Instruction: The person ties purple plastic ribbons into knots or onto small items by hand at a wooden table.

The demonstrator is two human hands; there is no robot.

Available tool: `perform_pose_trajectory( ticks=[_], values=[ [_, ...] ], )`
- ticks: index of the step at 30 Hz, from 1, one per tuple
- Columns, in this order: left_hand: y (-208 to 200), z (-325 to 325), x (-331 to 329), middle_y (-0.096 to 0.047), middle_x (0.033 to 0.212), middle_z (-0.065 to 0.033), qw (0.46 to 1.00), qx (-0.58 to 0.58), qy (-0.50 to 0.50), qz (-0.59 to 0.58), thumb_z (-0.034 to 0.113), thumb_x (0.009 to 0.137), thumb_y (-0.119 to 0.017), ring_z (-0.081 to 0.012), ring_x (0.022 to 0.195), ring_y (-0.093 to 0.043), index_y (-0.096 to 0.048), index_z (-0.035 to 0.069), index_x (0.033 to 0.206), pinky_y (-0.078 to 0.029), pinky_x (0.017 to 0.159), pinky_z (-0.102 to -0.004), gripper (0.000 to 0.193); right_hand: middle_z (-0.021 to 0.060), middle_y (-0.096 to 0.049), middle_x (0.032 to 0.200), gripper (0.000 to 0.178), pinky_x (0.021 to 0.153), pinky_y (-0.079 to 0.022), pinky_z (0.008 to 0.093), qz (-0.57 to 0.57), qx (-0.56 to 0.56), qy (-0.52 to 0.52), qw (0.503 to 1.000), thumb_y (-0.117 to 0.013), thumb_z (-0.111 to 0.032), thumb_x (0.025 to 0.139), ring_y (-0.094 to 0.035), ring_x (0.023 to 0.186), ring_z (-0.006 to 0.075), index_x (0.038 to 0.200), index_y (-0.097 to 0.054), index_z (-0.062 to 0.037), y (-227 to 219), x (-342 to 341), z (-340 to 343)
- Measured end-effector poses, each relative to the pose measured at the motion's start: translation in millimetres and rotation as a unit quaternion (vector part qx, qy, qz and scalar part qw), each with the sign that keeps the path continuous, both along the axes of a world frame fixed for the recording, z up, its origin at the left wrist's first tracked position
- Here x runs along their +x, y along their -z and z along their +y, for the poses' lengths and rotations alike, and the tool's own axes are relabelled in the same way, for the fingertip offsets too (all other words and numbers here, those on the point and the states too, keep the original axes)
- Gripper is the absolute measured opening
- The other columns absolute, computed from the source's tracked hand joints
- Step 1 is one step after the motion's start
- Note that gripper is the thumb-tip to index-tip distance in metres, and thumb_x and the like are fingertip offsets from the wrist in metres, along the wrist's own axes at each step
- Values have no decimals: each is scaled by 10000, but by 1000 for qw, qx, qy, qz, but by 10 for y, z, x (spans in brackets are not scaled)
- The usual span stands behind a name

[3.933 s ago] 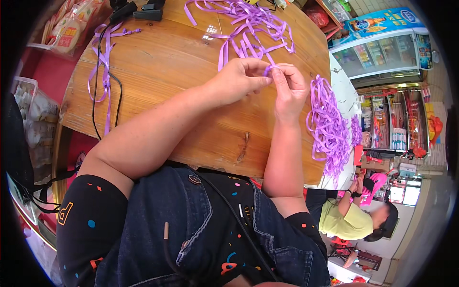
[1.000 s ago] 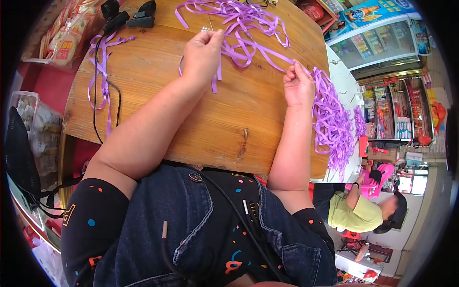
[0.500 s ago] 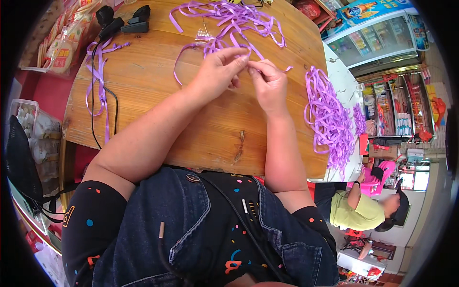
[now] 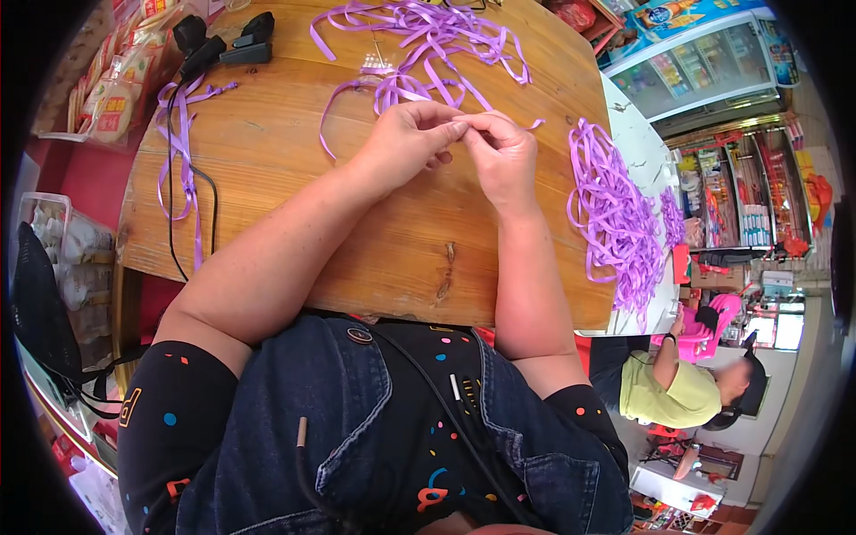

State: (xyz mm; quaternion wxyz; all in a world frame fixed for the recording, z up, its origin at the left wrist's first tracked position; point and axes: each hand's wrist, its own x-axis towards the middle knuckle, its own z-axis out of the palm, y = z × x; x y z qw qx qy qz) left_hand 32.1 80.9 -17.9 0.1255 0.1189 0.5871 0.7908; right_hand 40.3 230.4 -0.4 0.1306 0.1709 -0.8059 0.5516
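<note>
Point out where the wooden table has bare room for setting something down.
Bare wood lies on the table between the left forearm and the black cable, and near the front edge between both forearms. The far side is crowded with purple ribbons; the right edge holds a ribbon pile.

A thin purple ribbon (image 4: 357, 105) sits pinched between the fingertips of the left hand (image 4: 406, 143) and the right hand (image 4: 499, 156), right where the two hands meet above the wooden table. From that pinch the strip runs off to the left, curving in a loose open loop that lies flat on the wood, its far end dropping down toward the left forearm. It is narrow, glossy and limp, not knotted anywhere that shows.
</note>
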Motion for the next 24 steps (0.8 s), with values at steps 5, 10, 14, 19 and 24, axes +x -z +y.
perform_pose_trajectory(
  ticks=[5,10,14,19,24],
  values=[
    [69,-18,-57,-536,647,27,999,16,14,-34,179,856,-608,-52,537,-463,-630,33,892,-375,495,-199,153,27,-616,822,117,649,-436,189,11,23,-9,1000,-550,10,841,-563,748,72,885,-657,29,19,-37,67],
    [15,-36,-30,-480,589,36,996,56,3,-72,206,848,-611,-54,501,-397,-601,60,785,-319,468,-213,160,15,-608,846,157,642,-431,192,-65,-75,-19,995,-548,-6,849,-538,734,62,972,-643,18,-14,-7,40],
    [-39,-46,-10,-471,595,37,991,87,10,-101,217,843,-609,-55,482,-352,-588,80,771,-288,454,-223,157,27,-623,884,206,649,-438,185,-65,-89,-31,993,-559,14,837,-566,768,73,1034,-619,14,-8,-17,118],
    [17,-51,-28,-492,636,43,991,90,25,-98,211,847,-599,-44,482,-351,-585,94,793,-293,454,-215,130,33,-633,903,205,667,-451,180,-62,-54,-47,996,-578,39,819,-578,776,73,1018,-622,21,11,-17,91],
    [13,-49,-23,-493,643,53,991,83,34,-95,205,848,-598,-34,479,-354,-585,107,811,-303,447,-208,106,15,-635,811,134,636,-449,173,-35,7,-13,999,-599,23,816,-565,710,56,939,-651,28,10,-3,87]
  ],
)
